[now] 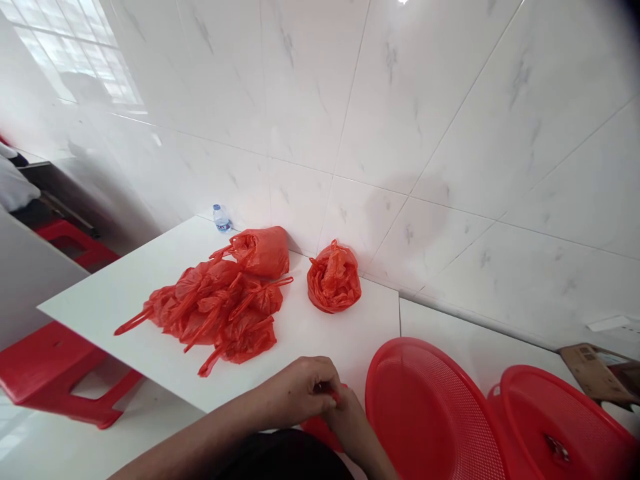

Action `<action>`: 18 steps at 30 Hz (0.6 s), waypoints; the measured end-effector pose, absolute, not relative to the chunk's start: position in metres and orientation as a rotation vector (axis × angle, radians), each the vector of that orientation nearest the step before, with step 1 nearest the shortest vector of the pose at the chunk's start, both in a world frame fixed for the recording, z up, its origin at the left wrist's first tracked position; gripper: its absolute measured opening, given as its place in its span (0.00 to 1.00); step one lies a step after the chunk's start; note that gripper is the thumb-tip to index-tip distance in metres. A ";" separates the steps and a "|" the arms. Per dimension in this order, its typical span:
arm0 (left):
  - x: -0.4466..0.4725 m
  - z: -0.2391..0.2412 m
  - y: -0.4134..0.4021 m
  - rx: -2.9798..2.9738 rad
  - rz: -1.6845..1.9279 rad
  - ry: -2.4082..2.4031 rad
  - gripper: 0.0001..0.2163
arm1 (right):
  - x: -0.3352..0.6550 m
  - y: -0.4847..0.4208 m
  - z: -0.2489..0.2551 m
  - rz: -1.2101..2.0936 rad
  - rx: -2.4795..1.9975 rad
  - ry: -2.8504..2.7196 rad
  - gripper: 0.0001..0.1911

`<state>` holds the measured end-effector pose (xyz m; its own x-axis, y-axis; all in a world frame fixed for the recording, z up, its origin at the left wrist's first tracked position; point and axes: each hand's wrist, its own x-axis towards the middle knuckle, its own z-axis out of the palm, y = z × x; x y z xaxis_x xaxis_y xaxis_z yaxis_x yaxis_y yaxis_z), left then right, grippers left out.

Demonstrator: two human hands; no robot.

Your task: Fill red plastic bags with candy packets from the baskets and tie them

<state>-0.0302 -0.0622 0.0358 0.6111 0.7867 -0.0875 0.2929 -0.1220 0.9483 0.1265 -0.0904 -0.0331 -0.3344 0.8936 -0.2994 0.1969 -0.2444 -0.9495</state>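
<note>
A pile of knotted red bags [215, 307] lies finished on the tabletop [310, 333]; both hands, left hand [300, 390] and right hand [350, 420], pinch another red bag [320, 430], apparently unfinished.

A small red plastic bag [320, 427], crumpled and mostly hidden, sits pinched at the white table's near edge.

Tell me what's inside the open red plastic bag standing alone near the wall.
The open red plastic bag shows only crumpled red plastic folds at its mouth. Whatever lies deeper is covered by the film. It sits on the white table, apart from the pile of tied red bags.
</note>
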 end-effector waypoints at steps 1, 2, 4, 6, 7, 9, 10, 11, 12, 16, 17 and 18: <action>-0.029 0.033 -0.062 1.680 0.564 0.903 0.09 | 0.125 -0.087 -0.033 1.627 -1.368 -1.436 0.12; -0.029 0.032 -0.062 1.660 0.604 0.916 0.09 | 0.124 -0.083 -0.032 1.628 -1.375 -1.403 0.14; -0.031 0.030 -0.059 1.603 0.717 0.955 0.09 | 0.126 -0.073 -0.028 1.644 -1.329 -1.341 0.18; -0.034 0.029 -0.054 1.574 0.835 1.017 0.10 | 0.129 -0.063 -0.023 1.648 -1.266 -1.307 0.22; -0.036 0.029 -0.051 1.586 0.873 1.050 0.10 | 0.130 -0.058 -0.021 1.644 -1.268 -1.285 0.24; -0.037 0.024 -0.046 1.663 0.874 1.092 0.09 | 0.131 -0.051 -0.021 1.622 -1.336 -1.186 0.25; -0.037 0.020 -0.044 1.709 0.837 1.090 0.09 | 0.131 -0.049 -0.023 1.608 -1.377 -1.121 0.24; -0.036 0.014 -0.043 1.751 0.787 1.078 0.10 | 0.130 -0.047 -0.027 1.598 -1.418 -1.055 0.24; -0.035 0.007 -0.042 1.787 0.734 1.065 0.12 | 0.129 -0.047 -0.031 1.593 -1.447 -1.001 0.24; -0.028 -0.022 -0.040 1.858 0.582 1.107 0.10 | 0.128 -0.051 -0.051 1.643 -1.443 -1.031 0.27; -0.026 -0.029 -0.040 1.851 0.562 1.127 0.07 | 0.129 -0.053 -0.055 1.652 -1.421 -1.077 0.28; -0.025 -0.034 -0.039 1.832 0.549 1.140 0.06 | 0.131 -0.054 -0.057 1.653 -1.394 -1.116 0.28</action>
<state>-0.0252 -0.0386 -0.0342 0.4805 0.8734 -0.0796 0.4825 -0.1875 0.8556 0.1310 -0.0544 -0.0574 -0.1826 0.9041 -0.3863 0.0204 -0.3894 -0.9209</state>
